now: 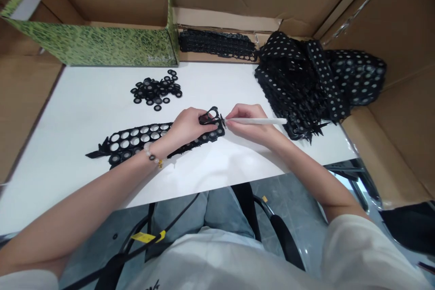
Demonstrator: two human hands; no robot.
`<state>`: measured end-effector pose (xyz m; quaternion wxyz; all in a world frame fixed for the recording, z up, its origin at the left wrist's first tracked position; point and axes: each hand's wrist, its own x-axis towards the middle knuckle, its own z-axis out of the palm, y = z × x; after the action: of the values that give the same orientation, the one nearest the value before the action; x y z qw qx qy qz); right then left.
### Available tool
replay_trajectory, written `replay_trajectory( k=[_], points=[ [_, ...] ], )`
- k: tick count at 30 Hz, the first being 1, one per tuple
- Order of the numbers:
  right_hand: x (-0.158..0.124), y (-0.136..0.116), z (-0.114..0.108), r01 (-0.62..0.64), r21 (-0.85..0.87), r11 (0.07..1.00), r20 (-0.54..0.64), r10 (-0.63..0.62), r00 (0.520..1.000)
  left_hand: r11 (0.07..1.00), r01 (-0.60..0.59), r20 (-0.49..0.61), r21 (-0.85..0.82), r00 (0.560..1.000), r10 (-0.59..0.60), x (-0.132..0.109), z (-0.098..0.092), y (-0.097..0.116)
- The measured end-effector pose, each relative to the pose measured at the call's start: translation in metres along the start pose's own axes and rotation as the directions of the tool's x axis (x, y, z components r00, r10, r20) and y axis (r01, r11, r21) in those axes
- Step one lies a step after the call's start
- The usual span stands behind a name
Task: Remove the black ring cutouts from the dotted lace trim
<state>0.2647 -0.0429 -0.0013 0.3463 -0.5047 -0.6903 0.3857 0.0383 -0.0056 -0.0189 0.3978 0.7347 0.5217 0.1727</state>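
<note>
A black perforated strip (136, 138) with round holes lies across the white table (84, 99). My left hand (186, 124) is closed on the strip's right end and lifts its edge near a black ring (212, 114). My right hand (246, 120) pinches a thin white stick tool (261, 121), whose tip touches the lifted end of the strip. A beaded bracelet (152, 155) is on my left wrist.
A pile of small black rings (156, 90) lies behind the strip. A heap of black dotted strips (306, 77) fills the right side. A green patterned box (95, 41) stands at the back left, with more black strips (217, 44) beside it. Cardboard walls surround the table.
</note>
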Motion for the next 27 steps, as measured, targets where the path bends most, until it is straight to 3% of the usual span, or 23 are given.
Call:
replay_trajectory(
  k=[7,15,18,23,27],
  points=[
    [0.005,0.010,0.004,-0.024,-0.005,1.000,0.021,0.024,0.999,1.000,-0.021,0.004,-0.010,1.000,0.021,0.002,0.002,-0.004],
    [0.005,0.017,0.017,-0.021,0.029,0.999,-0.055,0.023,0.998,0.994,-0.093,0.007,-0.050,0.996,0.093,0.006,0.008,-0.006],
    [0.006,0.020,0.018,-0.008,0.042,0.999,-0.079,0.011,0.997,0.995,-0.096,0.028,-0.030,0.995,0.097,0.004,0.000,-0.002],
    [0.009,0.018,0.011,-0.073,0.133,0.988,-0.085,0.084,0.993,0.985,-0.075,0.009,0.157,0.997,0.075,0.005,-0.018,-0.002],
    [0.008,0.007,0.003,-0.113,0.264,0.958,-0.115,0.148,0.982,0.999,-0.003,0.016,0.046,1.000,0.003,0.009,-0.017,-0.007]
  ],
)
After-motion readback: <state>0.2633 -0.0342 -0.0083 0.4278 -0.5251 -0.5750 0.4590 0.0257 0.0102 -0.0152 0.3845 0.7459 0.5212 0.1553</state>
